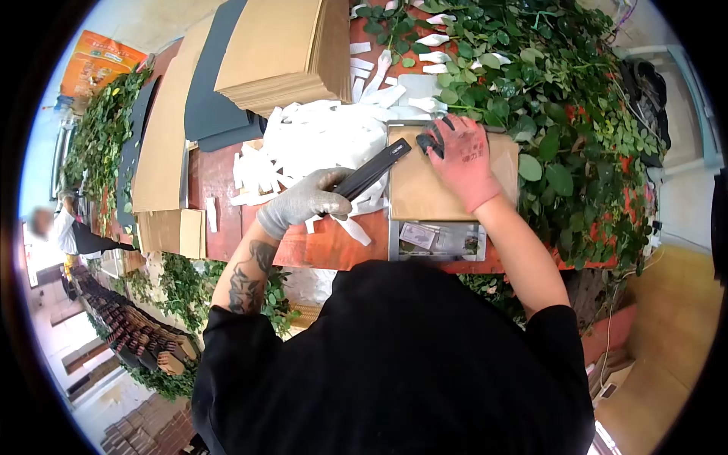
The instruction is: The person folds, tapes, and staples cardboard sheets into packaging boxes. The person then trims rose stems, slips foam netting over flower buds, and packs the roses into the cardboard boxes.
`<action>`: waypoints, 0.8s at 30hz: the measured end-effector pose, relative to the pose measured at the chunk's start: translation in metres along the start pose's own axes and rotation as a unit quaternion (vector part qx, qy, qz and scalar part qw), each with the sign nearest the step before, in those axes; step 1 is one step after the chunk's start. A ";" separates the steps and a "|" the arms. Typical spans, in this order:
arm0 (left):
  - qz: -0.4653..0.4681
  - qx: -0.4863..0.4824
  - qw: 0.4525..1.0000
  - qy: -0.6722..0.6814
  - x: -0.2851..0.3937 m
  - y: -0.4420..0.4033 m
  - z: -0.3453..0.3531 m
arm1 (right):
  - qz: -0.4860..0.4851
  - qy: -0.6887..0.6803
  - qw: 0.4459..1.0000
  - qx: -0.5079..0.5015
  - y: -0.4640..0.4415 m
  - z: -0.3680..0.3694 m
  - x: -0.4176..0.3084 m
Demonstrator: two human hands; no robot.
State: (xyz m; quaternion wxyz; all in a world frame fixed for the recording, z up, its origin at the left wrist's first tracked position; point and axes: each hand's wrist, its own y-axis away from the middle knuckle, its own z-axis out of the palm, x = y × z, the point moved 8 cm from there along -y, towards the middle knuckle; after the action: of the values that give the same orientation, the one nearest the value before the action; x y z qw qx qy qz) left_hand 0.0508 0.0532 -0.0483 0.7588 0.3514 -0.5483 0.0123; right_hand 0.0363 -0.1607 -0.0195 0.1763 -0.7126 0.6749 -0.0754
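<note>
My left hand (307,203), in a grey glove, is closed around a black stapler (373,168) that points up and to the right. The stapler's tip reaches the left edge of a brown cardboard sheet (425,186). On that sheet's far part lies my right hand (461,152), in a pink glove with black finger coating. Its fingers are curled at the far edge, and their tips are partly hidden. Beside the stapler is a heap of white paper strips or sleeves (326,136). Under the sheet's near edge shows a flat grey-framed surface (440,241).
A tall stack of cardboard sheets (284,53) stands at the back, with dark sheets (220,98) beside it. Leafy rose stems (553,144) fill the right side of the red table (227,182). White-wrapped buds (434,57) lie behind. Another person (76,231) is far left.
</note>
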 end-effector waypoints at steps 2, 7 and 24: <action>-0.019 -0.006 1.000 -0.003 0.000 -0.009 -0.002 | 0.012 -0.003 0.998 -0.067 0.001 0.009 0.000; -0.031 0.061 0.950 -0.306 0.019 -0.028 -0.004 | 0.001 0.030 0.999 -0.034 0.008 0.007 -0.001; 0.054 -0.043 0.996 0.058 0.051 0.063 0.033 | -0.320 -0.100 0.937 -0.098 0.005 -0.100 -0.119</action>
State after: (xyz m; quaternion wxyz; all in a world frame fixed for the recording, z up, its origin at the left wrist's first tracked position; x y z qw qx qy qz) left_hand 0.0181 0.0639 0.0321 0.8016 0.2871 -0.5220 0.0504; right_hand -0.0117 -0.0583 0.0868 0.1391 -0.9087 0.3936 0.0106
